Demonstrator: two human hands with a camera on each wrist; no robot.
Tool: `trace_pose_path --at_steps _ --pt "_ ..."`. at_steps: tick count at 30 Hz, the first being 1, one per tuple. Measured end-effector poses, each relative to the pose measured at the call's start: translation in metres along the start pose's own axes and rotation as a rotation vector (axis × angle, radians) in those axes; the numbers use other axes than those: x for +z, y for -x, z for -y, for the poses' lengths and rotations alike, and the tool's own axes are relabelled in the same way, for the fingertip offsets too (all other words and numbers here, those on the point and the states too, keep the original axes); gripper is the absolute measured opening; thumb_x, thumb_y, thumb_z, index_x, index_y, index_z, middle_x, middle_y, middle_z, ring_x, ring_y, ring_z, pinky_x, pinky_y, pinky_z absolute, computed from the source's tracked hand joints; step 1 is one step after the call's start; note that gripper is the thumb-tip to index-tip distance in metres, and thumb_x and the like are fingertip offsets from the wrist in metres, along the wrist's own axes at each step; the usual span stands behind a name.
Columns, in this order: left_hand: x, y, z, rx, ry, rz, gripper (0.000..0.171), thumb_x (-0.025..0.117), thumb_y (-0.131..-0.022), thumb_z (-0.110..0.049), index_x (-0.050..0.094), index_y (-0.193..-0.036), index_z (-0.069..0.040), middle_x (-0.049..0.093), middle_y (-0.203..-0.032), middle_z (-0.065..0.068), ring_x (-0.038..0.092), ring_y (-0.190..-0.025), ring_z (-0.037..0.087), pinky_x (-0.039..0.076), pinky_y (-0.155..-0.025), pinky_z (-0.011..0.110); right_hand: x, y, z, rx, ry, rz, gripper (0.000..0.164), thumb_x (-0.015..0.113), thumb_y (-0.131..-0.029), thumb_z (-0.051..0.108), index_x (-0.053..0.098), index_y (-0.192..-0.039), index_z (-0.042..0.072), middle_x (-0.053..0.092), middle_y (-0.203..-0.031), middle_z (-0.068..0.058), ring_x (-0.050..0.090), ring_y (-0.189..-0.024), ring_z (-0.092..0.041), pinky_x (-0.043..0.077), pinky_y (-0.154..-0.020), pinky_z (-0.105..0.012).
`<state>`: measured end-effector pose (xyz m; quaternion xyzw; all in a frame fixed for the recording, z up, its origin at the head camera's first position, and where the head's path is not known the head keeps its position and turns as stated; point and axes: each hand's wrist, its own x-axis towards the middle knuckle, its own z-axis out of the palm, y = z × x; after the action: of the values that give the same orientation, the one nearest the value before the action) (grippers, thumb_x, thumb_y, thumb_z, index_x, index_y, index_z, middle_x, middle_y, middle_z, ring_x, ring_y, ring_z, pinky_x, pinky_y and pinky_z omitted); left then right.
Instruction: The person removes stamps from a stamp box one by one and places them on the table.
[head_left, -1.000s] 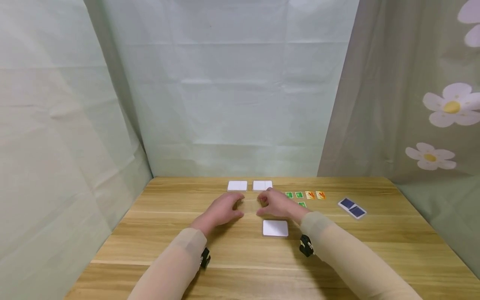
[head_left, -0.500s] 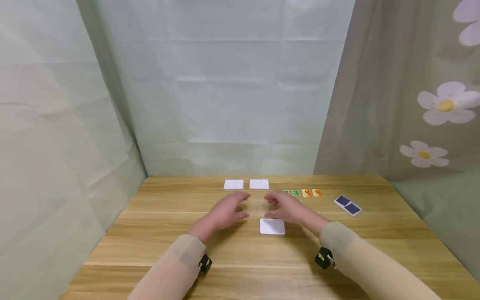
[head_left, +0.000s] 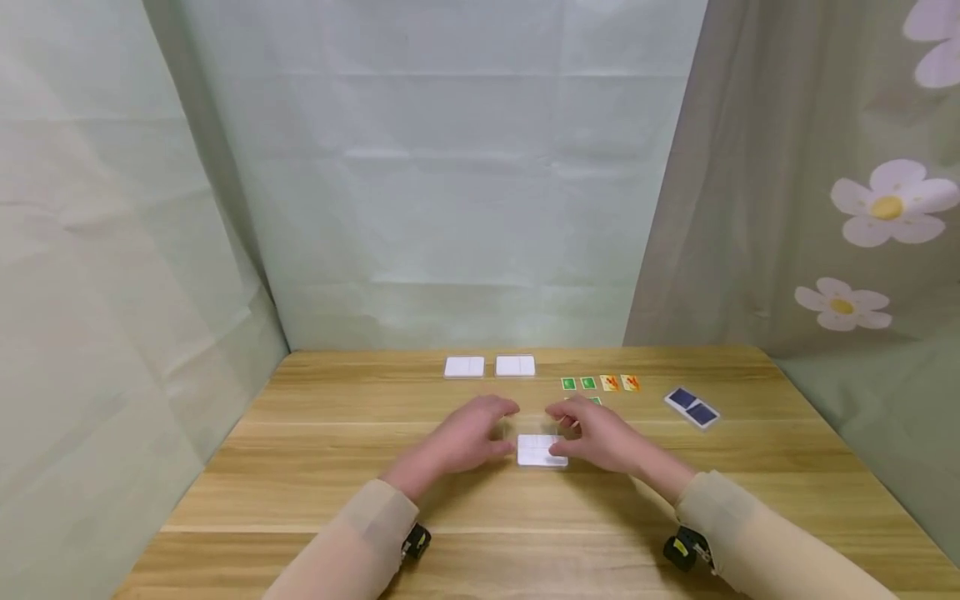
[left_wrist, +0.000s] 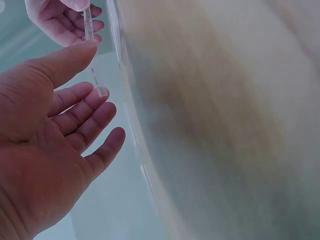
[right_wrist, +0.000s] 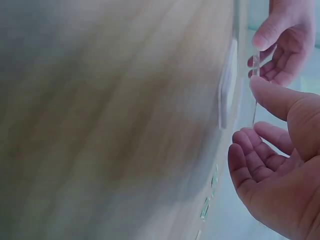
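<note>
clear plate (left_wrist: 88,24), in the grip: colourless | near card (head_left: 534,454), below the grip: white | far cards (head_left: 465,367), beyond: white | tiles, beyond right: green (head_left: 588,383), pale-edged; red-orange on yellow (head_left: 609,383) | card pair (head_left: 692,408), farther right: navy panels, white borders | tabletop (head_left: 300,467), beneath: yellow-brown woodgrain | curtain (head_left: 735,208), far right: grey-beige, white yellow-centred flowers
</note>
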<state>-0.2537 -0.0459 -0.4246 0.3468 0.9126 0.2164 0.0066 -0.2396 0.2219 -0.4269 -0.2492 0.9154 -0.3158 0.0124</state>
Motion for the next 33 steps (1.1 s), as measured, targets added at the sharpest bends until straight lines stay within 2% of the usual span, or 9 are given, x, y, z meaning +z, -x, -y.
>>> trace_pose_path --at_steps 12,21,33 --pt "0.008 -0.001 -0.014 0.007 -0.087 0.042 0.057 0.089 -0.097 -0.027 0.068 -0.145 -0.004 0.069 -0.142 0.012 0.062 -0.132 0.029 0.051 -0.115 0.045 0.002 0.018 -0.005 -0.029 0.026 0.012 0.051 0.094 -0.091 0.02 0.073 -0.134 0.003 0.063 -0.106 0.0 0.057 -0.096 -0.019 0.052 -0.084 -0.032" --pt "0.011 -0.003 -0.018 -0.003 -0.122 0.063 0.055 0.091 -0.095 -0.029 0.071 -0.14 -0.006 0.07 -0.138 0.009 0.064 -0.128 0.025 0.052 -0.112 0.04 0.003 0.019 -0.008 -0.074 0.059 0.008 0.046 0.095 -0.09 0.018 0.075 -0.129 0.003 0.066 -0.108 0.0 0.061 -0.099 -0.019 0.054 -0.086 -0.032" --pt "0.014 -0.006 -0.015 0.0 -0.135 0.089 0.052 0.091 -0.095 -0.03 0.072 -0.137 -0.006 0.071 -0.135 0.007 0.064 -0.124 0.023 0.053 -0.109 0.038 0.004 0.017 -0.012 -0.058 0.047 0.03 0.045 0.095 -0.089 0.022 0.076 -0.126 0.005 0.066 -0.111 0.0 0.061 -0.102 -0.019 0.055 -0.088 -0.033"
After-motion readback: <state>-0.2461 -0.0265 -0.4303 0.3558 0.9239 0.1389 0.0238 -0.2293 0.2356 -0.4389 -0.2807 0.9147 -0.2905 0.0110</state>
